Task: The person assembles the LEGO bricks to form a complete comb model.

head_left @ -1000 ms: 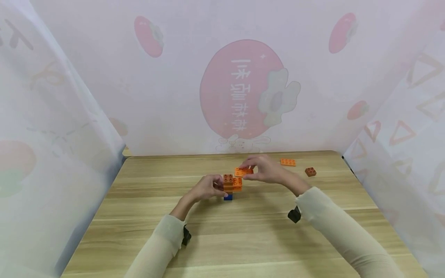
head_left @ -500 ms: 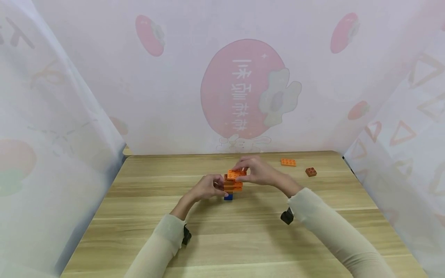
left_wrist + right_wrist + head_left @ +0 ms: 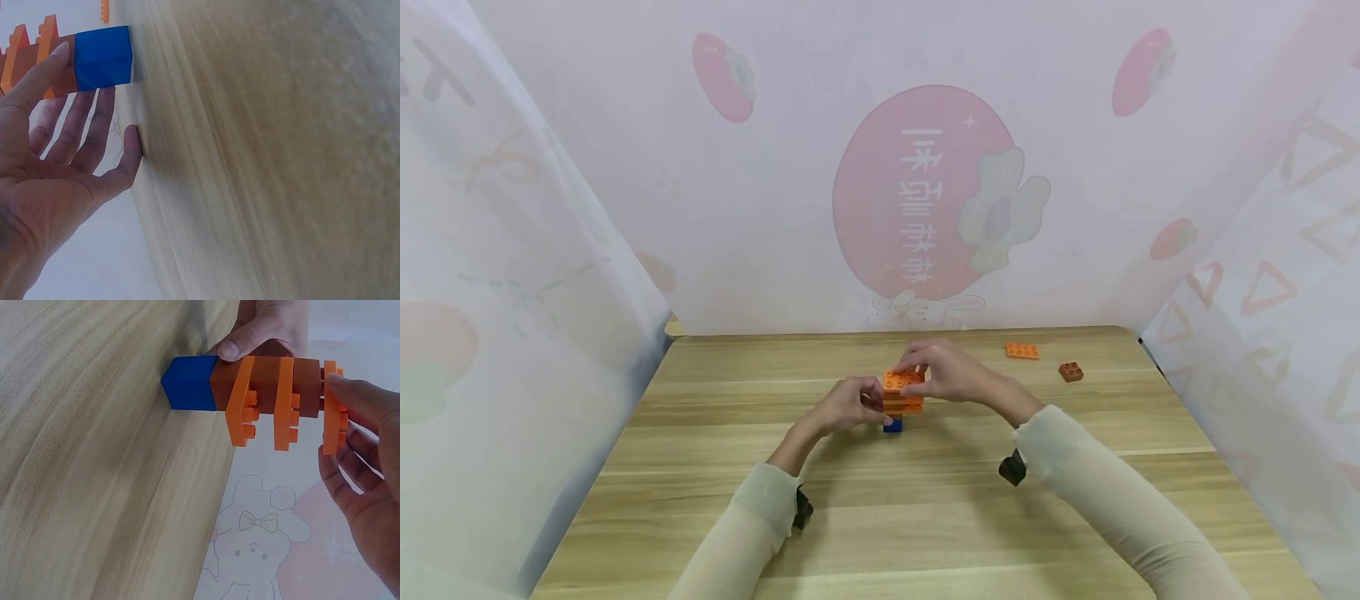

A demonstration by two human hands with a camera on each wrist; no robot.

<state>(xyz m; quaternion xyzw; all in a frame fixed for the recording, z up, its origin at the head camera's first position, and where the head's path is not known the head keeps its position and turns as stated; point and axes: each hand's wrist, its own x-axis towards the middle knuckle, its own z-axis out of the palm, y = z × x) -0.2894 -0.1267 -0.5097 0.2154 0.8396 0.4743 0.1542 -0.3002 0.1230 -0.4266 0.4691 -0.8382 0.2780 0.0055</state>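
Left hand (image 3: 847, 406) grips brick tower (image 3: 264, 384); right (image 3: 951, 371) pinches top orange plate (image 3: 330, 425). Pressing the overhang could seat it crooked.

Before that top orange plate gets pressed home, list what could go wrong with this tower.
The top orange plate, pinched by the right hand, shows a gap above the brown brick under it; uneven pressure might seat it crooked.
It and the lower orange plates jut past the blue brick at the base, so pushing on that overhang could tip the tower if the left hand loosens its grip.
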